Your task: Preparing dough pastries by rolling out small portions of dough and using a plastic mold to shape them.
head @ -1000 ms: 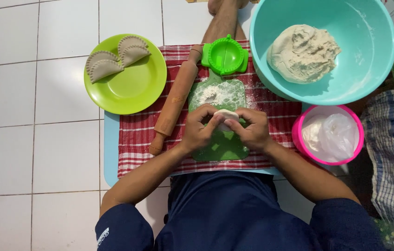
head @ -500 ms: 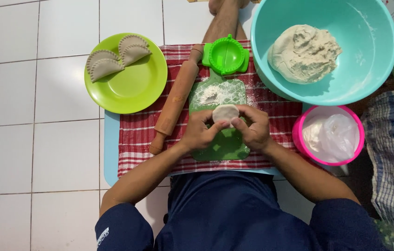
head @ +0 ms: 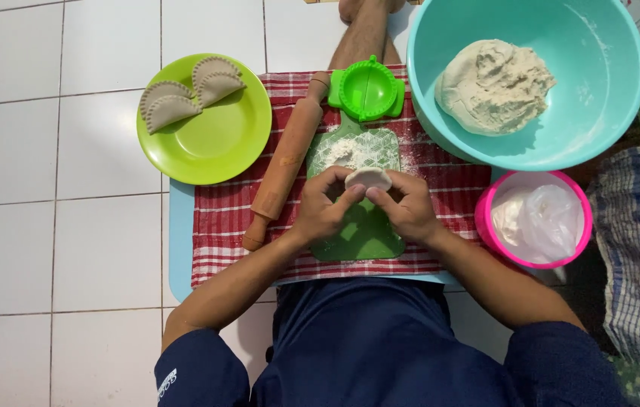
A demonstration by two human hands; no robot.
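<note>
Both hands are busy with one small flat disc of dough (head: 368,179). The left hand (head: 325,207) and the right hand (head: 408,207) each pinch its edge with fingers closed on it, holding it just above the green cutting board (head: 365,234). There's one patch of flour (head: 346,151) on the far end of that board.

Counting the rest: one wooden rolling pin (head: 286,162) lying at a slant just left of the board, one round green dumpling press (head: 366,89) past the board's far end, and one red checked cloth (head: 222,211) under all of it, spread over a light blue mat (head: 180,249) on the white tiled floor (head: 48,226).

One lime green plate (head: 214,147) sits to the left with three finished crimped half-moon pastries (head: 184,94) on it, packed close together. One big teal bowl (head: 606,68) at top right holds a single lump of dough (head: 495,85). One pink tub (head: 486,222) near the right hand has a clear plastic bag (head: 542,222) inside.
</note>
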